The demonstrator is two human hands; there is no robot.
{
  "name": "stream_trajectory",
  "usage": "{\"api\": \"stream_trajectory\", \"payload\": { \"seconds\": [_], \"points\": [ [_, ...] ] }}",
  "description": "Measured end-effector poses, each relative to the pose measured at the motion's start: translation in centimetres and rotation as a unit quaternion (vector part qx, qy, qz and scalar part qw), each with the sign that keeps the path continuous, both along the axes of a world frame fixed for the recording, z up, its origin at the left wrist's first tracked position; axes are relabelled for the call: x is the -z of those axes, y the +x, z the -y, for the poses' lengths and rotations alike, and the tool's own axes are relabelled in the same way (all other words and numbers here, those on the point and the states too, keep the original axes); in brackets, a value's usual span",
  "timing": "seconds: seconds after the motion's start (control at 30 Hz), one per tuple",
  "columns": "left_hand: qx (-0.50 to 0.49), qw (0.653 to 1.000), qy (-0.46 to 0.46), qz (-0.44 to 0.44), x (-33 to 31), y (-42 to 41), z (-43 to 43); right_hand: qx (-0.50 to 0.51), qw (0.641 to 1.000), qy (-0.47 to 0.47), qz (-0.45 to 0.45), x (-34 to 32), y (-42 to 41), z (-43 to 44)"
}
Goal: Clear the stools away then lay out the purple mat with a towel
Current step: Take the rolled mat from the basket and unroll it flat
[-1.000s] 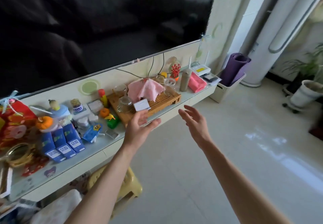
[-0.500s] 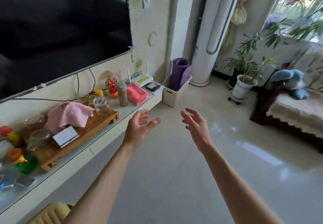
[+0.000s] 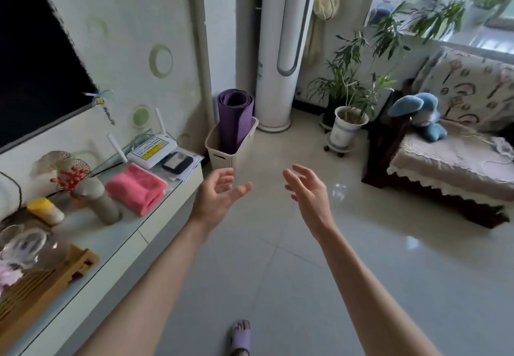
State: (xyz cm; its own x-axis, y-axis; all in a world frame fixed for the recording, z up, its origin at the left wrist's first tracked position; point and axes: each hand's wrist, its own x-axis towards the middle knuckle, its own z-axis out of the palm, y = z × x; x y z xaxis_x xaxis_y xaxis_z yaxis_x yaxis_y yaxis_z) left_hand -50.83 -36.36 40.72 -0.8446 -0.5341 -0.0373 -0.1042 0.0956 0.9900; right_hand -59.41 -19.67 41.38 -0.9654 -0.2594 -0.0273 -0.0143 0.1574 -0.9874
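The purple mat (image 3: 236,118) is rolled up and stands upright in a cream plastic bin (image 3: 225,155) in the corner by the wall. A folded pink towel (image 3: 136,188) lies on the white TV cabinet (image 3: 116,240) at the left. My left hand (image 3: 216,196) and my right hand (image 3: 307,193) are both held out over the floor, empty, fingers spread, a short way in front of the bin. No stool is in view.
A tall white floor air conditioner (image 3: 281,50) stands right of the bin. A potted plant (image 3: 345,125) on a wheeled stand and a sofa (image 3: 450,166) with a blue plush toy (image 3: 417,114) are at the right. A router (image 3: 151,151), bottles and a tea tray (image 3: 39,286) crowd the cabinet. My slippered foot (image 3: 240,337) is at the bottom.
The view has swung right and moved closer to the corner: the mat and bin are nearer and more central. The yellow stool under the cabinet has left the view. Both hands stay open.
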Motion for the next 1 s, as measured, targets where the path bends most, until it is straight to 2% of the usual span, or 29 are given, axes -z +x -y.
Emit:
{"api": "stream_trajectory", "payload": {
  "seconds": [0.43,0.77,1.0],
  "points": [
    [0.01,0.999,0.029,0.018,0.5,-26.8,10.1,-0.002,1.0,0.02,0.024,1.1,-26.5,9.9],
    [-0.068,0.996,0.052,0.036,3.9,-49.1,17.4,-0.066,0.996,0.042,0.041,2.5,-51.1,19.0],
    [-0.123,0.988,0.071,0.062,4.8,-59.4,22.7,-0.134,0.986,0.069,0.067,4.1,-63.2,25.6]
  ]
}}
